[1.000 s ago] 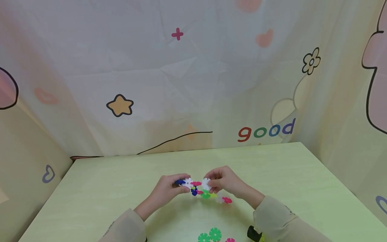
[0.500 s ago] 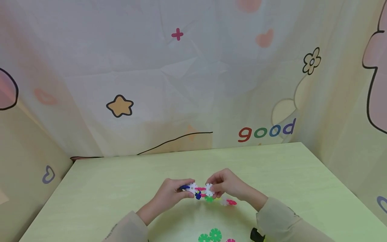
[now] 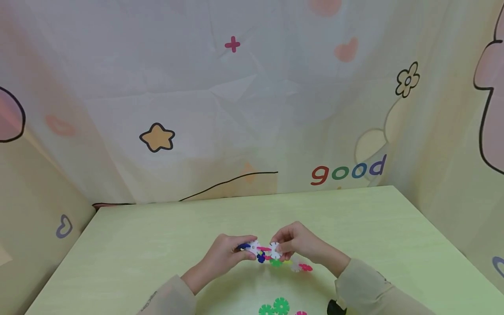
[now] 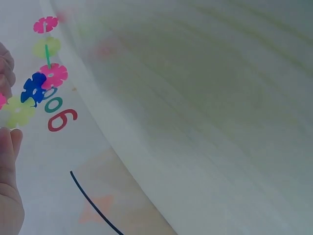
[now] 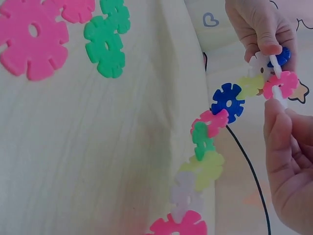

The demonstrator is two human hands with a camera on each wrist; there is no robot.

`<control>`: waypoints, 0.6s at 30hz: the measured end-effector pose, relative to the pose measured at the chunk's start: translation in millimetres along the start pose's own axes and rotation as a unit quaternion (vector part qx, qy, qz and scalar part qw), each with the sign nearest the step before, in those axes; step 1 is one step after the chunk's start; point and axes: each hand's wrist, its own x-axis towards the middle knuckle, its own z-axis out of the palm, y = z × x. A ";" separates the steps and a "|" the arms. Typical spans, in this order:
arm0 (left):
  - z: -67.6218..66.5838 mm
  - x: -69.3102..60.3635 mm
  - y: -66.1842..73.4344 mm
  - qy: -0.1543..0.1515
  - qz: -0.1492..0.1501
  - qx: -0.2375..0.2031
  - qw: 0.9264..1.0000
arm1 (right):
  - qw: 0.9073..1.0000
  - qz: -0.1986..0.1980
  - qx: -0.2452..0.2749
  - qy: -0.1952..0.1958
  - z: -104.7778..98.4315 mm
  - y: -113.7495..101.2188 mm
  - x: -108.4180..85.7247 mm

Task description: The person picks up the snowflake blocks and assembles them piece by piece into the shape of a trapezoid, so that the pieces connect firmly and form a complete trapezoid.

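Note:
A chain of notched plastic snowflake discs hangs between the hands above the table. My left hand pinches its end, at a white disc beside a dark blue disc. With thumb and fingers my right hand grips another white disc, which meets the edge of a pink disc. Below, the chain runs through a blue disc, a green disc, a yellow disc and a whitish disc to a pink end disc. Fingers partly cover both held discs.
Loose green discs and a pink disc lie on the pale table near its front. A black object shows partly beside the right sleeve. A printed curtain stands behind the table.
Both hands have drifted slightly right and nearer the body with the chain. The gap between them has narrowed a little, and the right-hand white disc sits against the pink one.

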 end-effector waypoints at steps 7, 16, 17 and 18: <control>0.0 0.3 -1.0 0.000 0.004 0.001 1.000 | 0.999 -0.006 0.044 -0.008 0.4 7.7 1.9; -1.7 -1.1 -0.3 -0.007 0.015 0.021 1.000 | 0.998 -0.012 0.053 -0.008 1.2 9.0 2.4; -2.0 -1.3 -0.4 -0.011 0.012 0.024 1.000 | 0.999 -0.011 0.050 -0.008 1.5 8.5 2.4; -2.1 -1.4 -0.6 -0.016 0.007 0.024 1.000 | 0.999 -0.011 0.047 -0.007 1.8 7.8 2.4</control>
